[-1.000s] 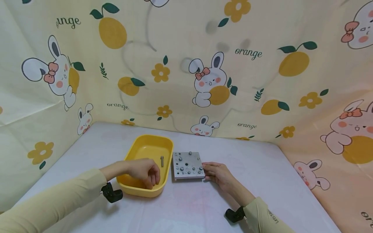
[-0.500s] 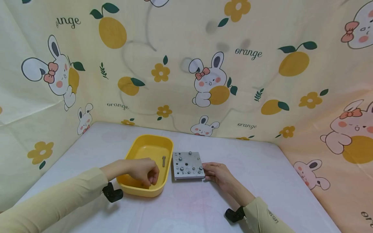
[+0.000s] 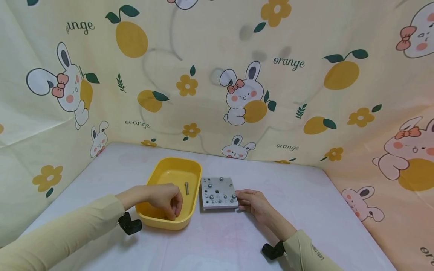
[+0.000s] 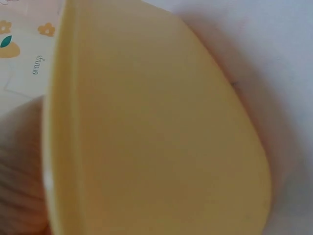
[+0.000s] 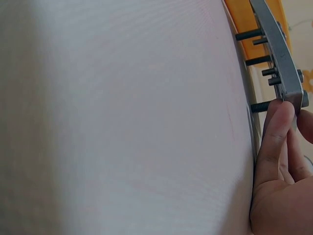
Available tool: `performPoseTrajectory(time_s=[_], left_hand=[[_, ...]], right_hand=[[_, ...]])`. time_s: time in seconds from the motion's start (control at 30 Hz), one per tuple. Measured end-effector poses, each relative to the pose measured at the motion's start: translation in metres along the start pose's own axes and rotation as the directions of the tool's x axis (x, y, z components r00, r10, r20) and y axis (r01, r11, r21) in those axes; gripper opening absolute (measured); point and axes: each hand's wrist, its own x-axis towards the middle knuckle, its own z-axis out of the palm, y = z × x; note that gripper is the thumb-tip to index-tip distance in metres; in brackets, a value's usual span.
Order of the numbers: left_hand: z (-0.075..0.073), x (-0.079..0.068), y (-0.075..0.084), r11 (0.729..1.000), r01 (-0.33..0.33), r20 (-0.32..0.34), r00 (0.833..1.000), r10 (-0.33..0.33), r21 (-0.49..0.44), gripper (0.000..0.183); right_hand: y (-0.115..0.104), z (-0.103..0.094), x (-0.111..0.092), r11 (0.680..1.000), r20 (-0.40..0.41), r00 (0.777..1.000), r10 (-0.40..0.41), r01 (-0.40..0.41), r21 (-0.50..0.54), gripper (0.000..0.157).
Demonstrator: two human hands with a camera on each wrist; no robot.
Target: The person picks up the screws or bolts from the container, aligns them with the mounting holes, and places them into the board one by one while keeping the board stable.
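Observation:
My left hand [image 3: 165, 199] reaches down into a yellow plastic tray [image 3: 159, 223], its fingers bent toward the floor of the tray. Whatever lies under those fingertips is hidden. Just beyond the hand, a single bolt [image 3: 187, 188] lies in the tray. To the right sits a square metal plate [image 3: 222, 185] with holes and several bolts set in it. My right hand [image 3: 255, 203] pinches the plate's right edge. The right wrist view shows bolt shanks [image 5: 261, 106] sticking out below the plate, and fingers [image 5: 276, 127] at its corner.
The white tabletop [image 3: 301, 199] surrounds tray and plate. Patterned cloth [image 3: 203, 45] with rabbits and oranges hangs behind and at both sides. The tray's outer wall [image 4: 161, 122] fills most of the left wrist view.
The loose bolt has shifted slightly in the tray, first right, then left. My left hand has drifted a little left inside the tray. My right hand and the plate stay put.

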Motion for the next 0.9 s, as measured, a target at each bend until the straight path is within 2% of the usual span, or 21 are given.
performPoseTrajectory(time_s=[0.33, 0.47, 0.6, 0.73, 0.9], left_hand=[[0.002, 0.000, -0.002, 0.999, -0.020, -0.032, 0.999, 0.022, 0.051, 0.010], [-0.005, -0.002, -0.006, 1.000, 0.000, -0.029, 1.000, 0.000, 0.007, 0.011], [-0.020, -0.003, -0.011, 0.996, 0.008, -0.031, 0.999, -0.010, -0.094, 0.009], [-0.037, -0.002, -0.012, 0.980, -0.051, -0.104, 0.994, 0.031, -0.193, 0.010], [-0.048, 0.005, 0.000, 0.968, -0.119, -0.242, 0.968, 0.064, -0.221, 0.017]], right_hand=[[0.001, -0.001, 0.001, 1.000, 0.003, 1.000, -0.006, 0.006, -0.004, 0.028], [0.001, -0.001, 0.001, 1.000, 0.004, 1.000, -0.004, 0.004, -0.003, 0.028], [0.000, -0.001, 0.001, 1.000, 0.001, 1.000, -0.001, 0.001, -0.005, 0.029], [0.000, 0.000, 0.001, 1.000, -0.003, 1.000, 0.001, -0.001, -0.004, 0.029], [0.001, 0.000, 0.002, 1.000, -0.007, 1.000, 0.003, -0.003, 0.004, 0.029]])
